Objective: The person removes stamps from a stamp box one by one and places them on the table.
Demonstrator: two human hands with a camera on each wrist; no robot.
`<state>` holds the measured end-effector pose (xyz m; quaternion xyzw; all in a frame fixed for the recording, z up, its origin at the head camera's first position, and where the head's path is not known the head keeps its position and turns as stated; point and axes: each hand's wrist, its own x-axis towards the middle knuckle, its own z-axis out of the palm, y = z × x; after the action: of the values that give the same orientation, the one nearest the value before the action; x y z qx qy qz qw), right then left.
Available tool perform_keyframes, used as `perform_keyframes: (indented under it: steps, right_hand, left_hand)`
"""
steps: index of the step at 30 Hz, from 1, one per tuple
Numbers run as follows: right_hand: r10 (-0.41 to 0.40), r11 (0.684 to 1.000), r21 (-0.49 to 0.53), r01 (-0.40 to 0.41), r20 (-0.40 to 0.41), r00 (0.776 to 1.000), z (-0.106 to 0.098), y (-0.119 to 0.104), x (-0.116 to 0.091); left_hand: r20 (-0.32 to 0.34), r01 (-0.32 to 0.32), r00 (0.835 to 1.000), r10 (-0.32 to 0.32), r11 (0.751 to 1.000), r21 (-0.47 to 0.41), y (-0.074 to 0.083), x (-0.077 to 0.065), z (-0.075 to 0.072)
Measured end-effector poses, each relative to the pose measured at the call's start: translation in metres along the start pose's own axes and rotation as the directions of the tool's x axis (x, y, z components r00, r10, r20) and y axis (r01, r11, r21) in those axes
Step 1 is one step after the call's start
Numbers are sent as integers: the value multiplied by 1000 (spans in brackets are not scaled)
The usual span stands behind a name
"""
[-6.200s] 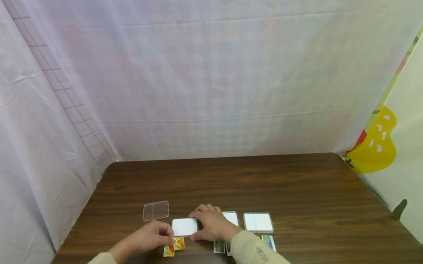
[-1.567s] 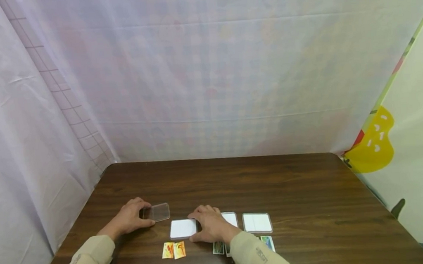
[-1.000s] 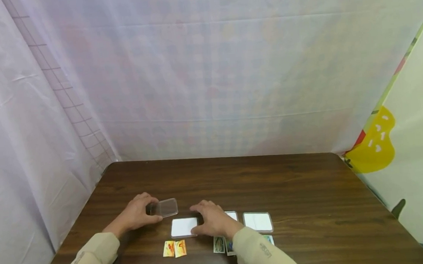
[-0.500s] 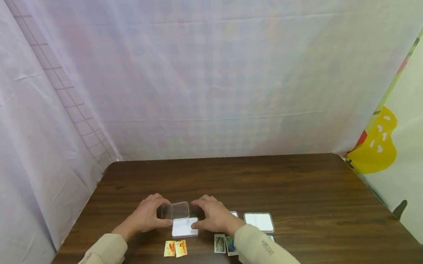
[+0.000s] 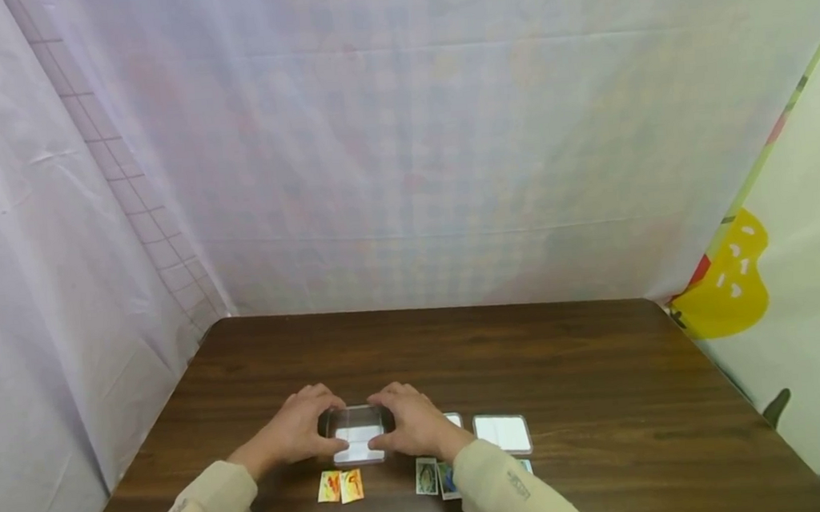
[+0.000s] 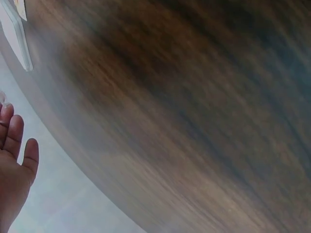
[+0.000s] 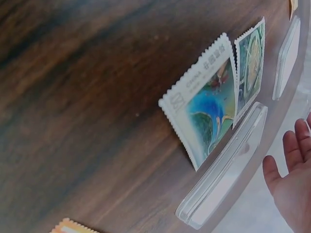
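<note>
In the head view, a clear plastic lid (image 5: 354, 416) is tilted just over a shallow case with a white insert (image 5: 358, 454). My left hand (image 5: 295, 430) grips the lid's left edge between thumb and fingers. Its right edge is held the same way by my right hand (image 5: 418, 424). Two orange postage stamps (image 5: 340, 486) lie in front of this case. Two greenish-blue stamps (image 5: 438, 478) lie near my right wrist; in the right wrist view, the blue stamp (image 7: 209, 104) shows perforated edges and Chinese print. The wrist views barely catch what the fingers hold.
A second white-insert case (image 5: 453, 419) is mostly hidden behind my right hand, and a third case (image 5: 502, 433) lies farther right. A sliver of another stamp (image 5: 526, 465) shows beside my right sleeve. Everything lies on a dark wooden table (image 5: 571, 372) with white curtains behind and left.
My left hand has picked up the clear lid from the far left and carried it right, over the case. The right hand has left the case's edge and taken the lid's right side.
</note>
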<state>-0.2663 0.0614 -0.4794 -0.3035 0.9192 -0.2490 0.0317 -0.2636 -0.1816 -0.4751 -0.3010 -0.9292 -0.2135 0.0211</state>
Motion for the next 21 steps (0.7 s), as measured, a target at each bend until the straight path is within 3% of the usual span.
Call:
perform_keyframes:
  steps: [21]
  right_hand:
    - [-4, 995, -96, 7, 33, 999, 10, -1, -5]
  left_hand:
    - [79, 19, 997, -18, 1000, -13, 4, -5, 13]
